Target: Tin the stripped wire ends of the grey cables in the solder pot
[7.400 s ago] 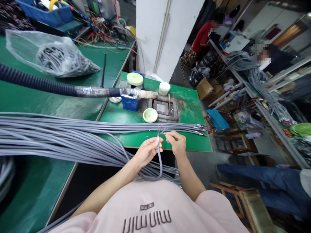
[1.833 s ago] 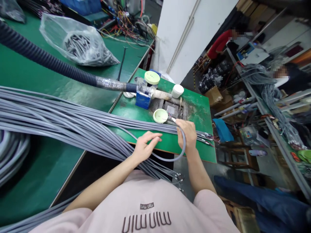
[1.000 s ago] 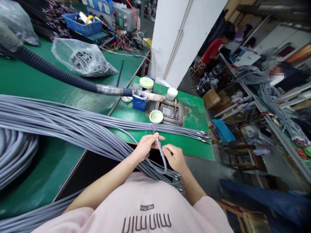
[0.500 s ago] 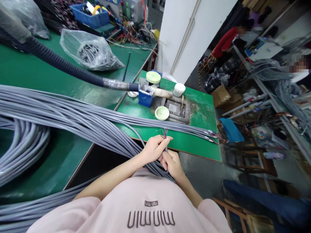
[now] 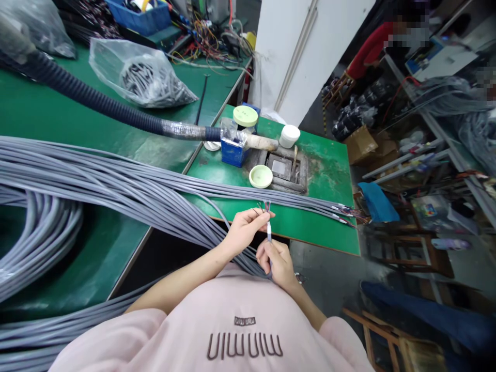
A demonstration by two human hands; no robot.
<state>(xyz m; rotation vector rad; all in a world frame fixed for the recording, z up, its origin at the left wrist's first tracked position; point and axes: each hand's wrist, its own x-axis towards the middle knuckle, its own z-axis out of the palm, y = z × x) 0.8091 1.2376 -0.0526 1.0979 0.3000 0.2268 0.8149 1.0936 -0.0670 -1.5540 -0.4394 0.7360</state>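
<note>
A grey cable [image 5: 269, 236] stands upright between my hands, with a white band near its stripped end. My left hand [image 5: 248, 230] pinches the fine coloured wires [image 5: 266, 206] that fan out at the top of the cable. Lower down, my right hand [image 5: 277, 261] is closed round the grey jacket. Just beyond my hands, a bundle of grey cables [image 5: 236, 192] lies across the green table, its stripped ends [image 5: 344, 209] spread at the right edge. More grey cables pass under my left forearm.
A solder pot [image 5: 279, 168] with a grimy frame sits on the green table [image 5: 325, 170]. Around it are a pale green dish [image 5: 261, 176], a white jar [image 5: 289, 136] and a blue box [image 5: 232, 152] under a ribbed hose [image 5: 116, 109]. A coil of cable [image 5: 50, 243] lies at left.
My right hand has slid down the cable, away from my left hand, so the white band and some grey jacket now show between them. The view has shifted slightly.
</note>
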